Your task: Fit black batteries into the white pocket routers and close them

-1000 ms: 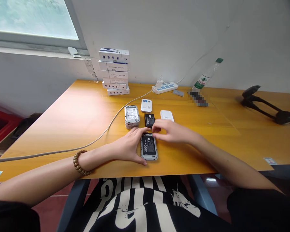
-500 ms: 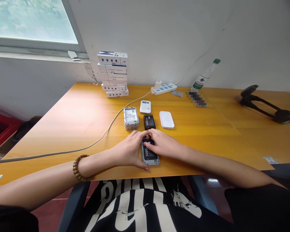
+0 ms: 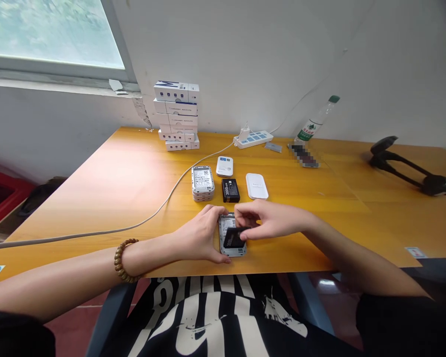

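Note:
My left hand [image 3: 199, 236] grips the left edge of an open grey pocket Wi-Fi device casing [image 3: 232, 249]. My right hand [image 3: 269, 219] pinches a black 3000mAh battery [image 3: 233, 238], which is tilted and partly raised above the casing. Its fingers hide the casing's top part. Beyond my hands, a second black battery [image 3: 231, 190] lies flat on the table. To its left stands a small stack of grey-edged devices [image 3: 202, 182]. A white device [image 3: 224, 166] and a white back cover [image 3: 256, 186] lie close by.
The yellow wooden table [image 3: 96, 203] holds a white cable [image 3: 141, 218], a stack of white boxes [image 3: 176, 115], a power strip [image 3: 253, 139], a plastic bottle [image 3: 314, 121], a blurred object [image 3: 303, 155] and a black stand [image 3: 412, 169]. The table's near edge runs just beyond my hands.
The black battery that lay flat in the casing is now tilted and raised in my right hand. My left hand still holds the casing.

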The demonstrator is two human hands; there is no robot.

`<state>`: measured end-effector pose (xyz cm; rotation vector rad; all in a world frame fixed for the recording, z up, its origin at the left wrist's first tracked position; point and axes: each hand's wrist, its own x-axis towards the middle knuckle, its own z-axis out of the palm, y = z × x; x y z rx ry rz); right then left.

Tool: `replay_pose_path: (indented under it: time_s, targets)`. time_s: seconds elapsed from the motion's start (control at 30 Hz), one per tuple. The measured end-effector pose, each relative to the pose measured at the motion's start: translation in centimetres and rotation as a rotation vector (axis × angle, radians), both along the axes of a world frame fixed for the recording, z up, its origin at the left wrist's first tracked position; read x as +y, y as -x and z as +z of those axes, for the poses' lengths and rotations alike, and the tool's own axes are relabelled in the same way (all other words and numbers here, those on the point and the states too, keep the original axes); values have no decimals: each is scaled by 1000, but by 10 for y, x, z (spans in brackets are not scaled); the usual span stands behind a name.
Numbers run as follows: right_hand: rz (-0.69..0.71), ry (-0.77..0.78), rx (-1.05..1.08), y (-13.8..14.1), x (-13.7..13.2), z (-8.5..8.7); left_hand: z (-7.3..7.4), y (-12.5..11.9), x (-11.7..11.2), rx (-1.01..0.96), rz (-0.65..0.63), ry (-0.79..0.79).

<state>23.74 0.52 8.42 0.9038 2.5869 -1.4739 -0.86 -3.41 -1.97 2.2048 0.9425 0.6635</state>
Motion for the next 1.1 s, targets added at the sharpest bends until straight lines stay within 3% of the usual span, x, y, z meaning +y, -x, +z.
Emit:
replay_pose_path:
  time_s: [0.13, 0.23, 0.3, 0.43, 0.53, 0.67, 0.8, 0.87, 0.97, 1.1]
  targets:
    - [181, -121, 2, 2, -13, 7, 7, -1, -1, 67, -46, -69]
    - [152, -208, 97, 1, -11, 8, 7, -2, 1, 96, -82, -103]
    - [33, -192, 189, -2, 3, 8, 5, -1, 2, 111, -98, -119]
    - [-362, -150, 375, -4, 52, -3, 3, -1, 3, 118, -101, -126]
    - [-471, -179, 329, -1, 90, -20, 4, 0, 3, 113, -110, -116]
    - [-421, -206, 244, 3, 116, -43, 7, 0, 4, 86, -134, -132]
    - [-410, -433, 119, 1, 114, -49, 22, 7, 8, -33, -134, -231]
    - [-334, -512, 43, -3, 110, -46, 32, 16, 16, -139, -66, -309]
    - [-175, -495, -35, -9, 106, -41, 43, 36, 40, -251, 130, -398]
    - [-151, -481, -109, -12, 104, -41, 39, 66, 83, -228, 285, -351]
